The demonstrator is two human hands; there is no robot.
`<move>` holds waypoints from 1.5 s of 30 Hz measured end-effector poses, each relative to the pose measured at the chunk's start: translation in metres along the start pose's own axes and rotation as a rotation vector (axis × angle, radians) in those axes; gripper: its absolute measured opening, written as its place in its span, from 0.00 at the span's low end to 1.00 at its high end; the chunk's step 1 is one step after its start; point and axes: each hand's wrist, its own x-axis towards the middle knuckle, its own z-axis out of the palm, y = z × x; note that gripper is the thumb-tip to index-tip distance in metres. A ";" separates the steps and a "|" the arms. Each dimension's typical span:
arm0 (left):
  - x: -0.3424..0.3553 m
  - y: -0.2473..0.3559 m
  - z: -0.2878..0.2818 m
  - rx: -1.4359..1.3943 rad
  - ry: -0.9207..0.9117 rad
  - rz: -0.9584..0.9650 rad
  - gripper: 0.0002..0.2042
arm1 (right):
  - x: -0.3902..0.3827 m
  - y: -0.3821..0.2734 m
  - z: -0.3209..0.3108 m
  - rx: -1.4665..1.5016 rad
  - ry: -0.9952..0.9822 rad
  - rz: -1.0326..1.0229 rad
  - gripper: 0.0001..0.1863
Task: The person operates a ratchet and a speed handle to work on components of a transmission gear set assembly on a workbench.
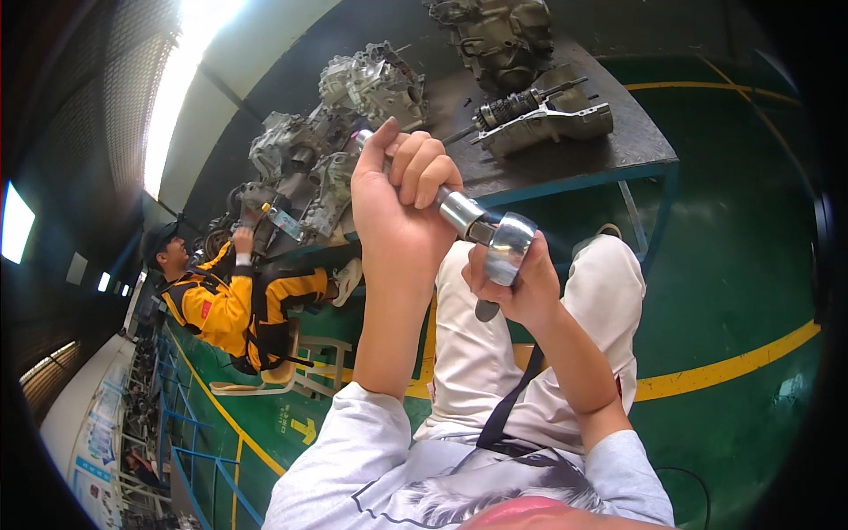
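My left hand (405,181) is closed round a chrome bar tool (460,209), held up at a slant in front of the bench. The tool's lower end meets a wide, shiny metal band (509,247) that my right hand (519,287) grips, with its fingers curled behind it. A short dark piece (486,309) sticks out below that hand; I cannot make out whether it belongs to the band.
Ahead stands a blue-framed bench (649,155) bearing several gearbox housings (371,84), an open casing with a geared shaft (543,124) and a bottle (281,221). At left a co-worker (212,300) in yellow and black sits on a chair (300,371). Blue railings (190,455) run behind.
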 end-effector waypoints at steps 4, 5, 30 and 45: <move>-0.002 -0.003 0.003 0.152 -0.042 0.135 0.15 | -0.001 0.003 -0.006 -0.316 -0.040 -0.103 0.31; -0.005 -0.004 0.005 0.151 -0.043 0.135 0.15 | -0.003 0.004 -0.008 -0.371 -0.018 -0.142 0.32; -0.009 -0.004 -0.020 0.177 -0.152 0.011 0.15 | -0.027 0.039 -0.011 0.056 0.231 -0.121 0.37; -0.018 0.041 -0.027 0.037 0.113 -0.308 0.19 | -0.018 0.047 0.019 -0.540 0.241 -0.094 0.29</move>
